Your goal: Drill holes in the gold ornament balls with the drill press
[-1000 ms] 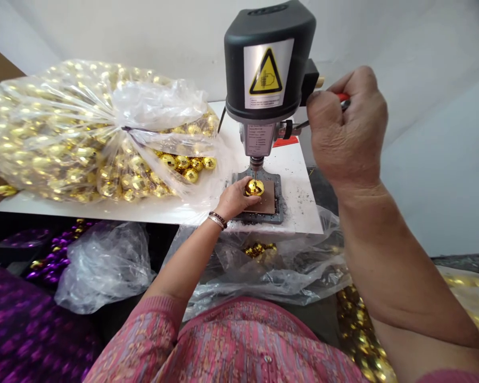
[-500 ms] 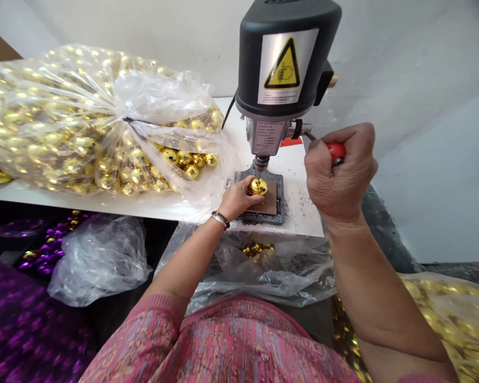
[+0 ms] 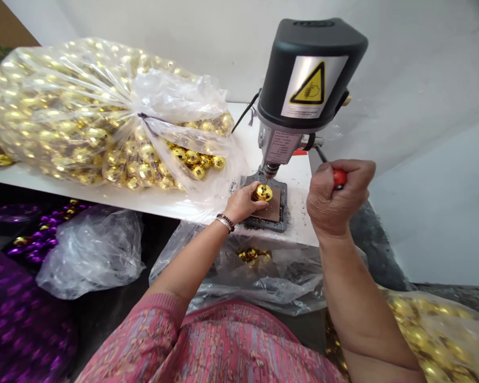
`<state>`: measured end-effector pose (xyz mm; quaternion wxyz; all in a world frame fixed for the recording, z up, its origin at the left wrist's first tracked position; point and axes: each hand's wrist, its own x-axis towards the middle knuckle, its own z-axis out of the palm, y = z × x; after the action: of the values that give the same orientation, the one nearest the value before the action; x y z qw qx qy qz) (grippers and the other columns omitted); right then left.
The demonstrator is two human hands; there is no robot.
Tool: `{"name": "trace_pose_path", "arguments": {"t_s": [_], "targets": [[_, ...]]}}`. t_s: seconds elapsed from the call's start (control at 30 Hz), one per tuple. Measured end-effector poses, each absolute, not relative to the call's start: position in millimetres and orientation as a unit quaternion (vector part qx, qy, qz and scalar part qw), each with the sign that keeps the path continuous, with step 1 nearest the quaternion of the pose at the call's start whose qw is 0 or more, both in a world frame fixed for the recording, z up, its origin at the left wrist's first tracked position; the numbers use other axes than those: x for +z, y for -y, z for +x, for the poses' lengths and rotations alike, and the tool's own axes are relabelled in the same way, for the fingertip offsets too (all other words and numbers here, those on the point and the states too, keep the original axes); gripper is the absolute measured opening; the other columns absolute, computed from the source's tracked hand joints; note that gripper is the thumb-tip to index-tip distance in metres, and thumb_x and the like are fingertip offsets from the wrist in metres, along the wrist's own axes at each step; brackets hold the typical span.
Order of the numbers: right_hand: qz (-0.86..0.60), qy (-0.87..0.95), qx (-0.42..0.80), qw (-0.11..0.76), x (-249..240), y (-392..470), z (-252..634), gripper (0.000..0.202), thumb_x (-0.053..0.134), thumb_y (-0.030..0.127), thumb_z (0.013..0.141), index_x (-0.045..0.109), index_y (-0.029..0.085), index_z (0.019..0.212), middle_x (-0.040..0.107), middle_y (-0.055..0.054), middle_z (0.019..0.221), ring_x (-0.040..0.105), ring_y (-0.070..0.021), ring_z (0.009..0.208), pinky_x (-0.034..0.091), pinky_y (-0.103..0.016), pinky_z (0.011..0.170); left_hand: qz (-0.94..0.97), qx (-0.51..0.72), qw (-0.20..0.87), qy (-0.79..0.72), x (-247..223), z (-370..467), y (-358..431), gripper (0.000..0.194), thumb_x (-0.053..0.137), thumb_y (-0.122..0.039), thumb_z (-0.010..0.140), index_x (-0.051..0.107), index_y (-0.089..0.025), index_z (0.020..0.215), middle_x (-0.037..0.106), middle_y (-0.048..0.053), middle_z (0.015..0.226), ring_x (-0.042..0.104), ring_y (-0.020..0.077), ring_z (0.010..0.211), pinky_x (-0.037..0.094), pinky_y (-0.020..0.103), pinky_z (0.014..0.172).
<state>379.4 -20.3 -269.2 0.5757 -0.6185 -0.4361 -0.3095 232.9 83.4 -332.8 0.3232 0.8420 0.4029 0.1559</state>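
A single gold ball is pinched between the fingertips of the left hand and is held on the brown pad of the drill press, directly beneath the chuck. The drill bit is seen standing upright, its long axis vertical, with its tip at the top of the ball. Being round, the ball shows no long axis of its own; its faceted gold surface is turned up toward the bit. The left hand lies just to the left of the press base, with a beaded bracelet worn at the wrist.

The right hand is clenched around the feed lever's red knob, to the right of the press and lower than its black motor housing. A thin dark lever rod is seen running from the knob up toward the press head.

One drill press is counted, standing on one white tabletop. To the left of the press one large clear bag packed with gold balls is laid on its side, its open mouth turned toward the press. Below the press, a second clear bag with a few gold balls inside hangs at the table edge. Further left of the press and lower, purple beads are visible beside one crumpled clear bag.
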Motion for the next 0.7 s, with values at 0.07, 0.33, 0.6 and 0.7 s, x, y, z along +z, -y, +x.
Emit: {"name": "trace_pose_path", "arguments": {"t_s": [0.07,0.33,0.6,0.7], "targets": [[-0.602,0.44,-0.323,0.583,-273.3,18.4,380.7,0.016,0.05,0.037,0.091,0.053,0.022,0.09,0.056,0.001,0.075,0.053,-0.0083,0.065,0.044,-0.023,0.064,0.841,0.155,0.323,-0.406,-332.5,232.7,-82.9,0.064,0.08,-0.04,0.082,0.063,-0.027,0.143,0.076,0.004,0.123,0.071,0.0259,0.111,0.053,0.032,0.094],[-0.573,0.449,-0.332,0.599,-295.5,12.9,382.8,0.02,0.05,0.041,0.091,0.051,0.021,0.087,0.058,-0.001,0.073,0.057,-0.0123,0.066,0.048,-0.028,0.066,0.836,0.179,0.34,-0.392,-334.4,231.3,-82.1,0.057,0.081,-0.041,0.081,0.068,-0.027,0.134,0.078,0.004,0.113,0.072,0.0285,0.107,0.053,0.034,0.092],[-0.62,0.446,-0.276,0.584,-230.4,20.4,383.9,0.023,0.053,0.041,0.087,0.047,0.02,0.079,0.048,0.002,0.064,0.042,-0.0095,0.057,0.034,-0.026,0.058,0.822,0.192,0.37,-0.389,-337.2,231.2,-82.4,0.061,0.082,-0.037,0.079,0.067,-0.026,0.136,0.077,0.004,0.114,0.072,0.027,0.108,0.053,0.033,0.094],[-0.686,0.438,-0.173,0.554,-179.7,5.6,401.2,0.018,0.049,0.03,0.089,0.042,0.019,0.076,0.043,0.002,0.064,0.039,-0.0076,0.061,0.034,-0.026,0.063,0.812,0.203,0.394,-0.38,-339.0,230.2,-83.7,0.063,0.081,-0.031,0.078,0.065,-0.024,0.139,0.077,0.003,0.113,0.072,0.0256,0.105,0.054,0.033,0.092]]}}
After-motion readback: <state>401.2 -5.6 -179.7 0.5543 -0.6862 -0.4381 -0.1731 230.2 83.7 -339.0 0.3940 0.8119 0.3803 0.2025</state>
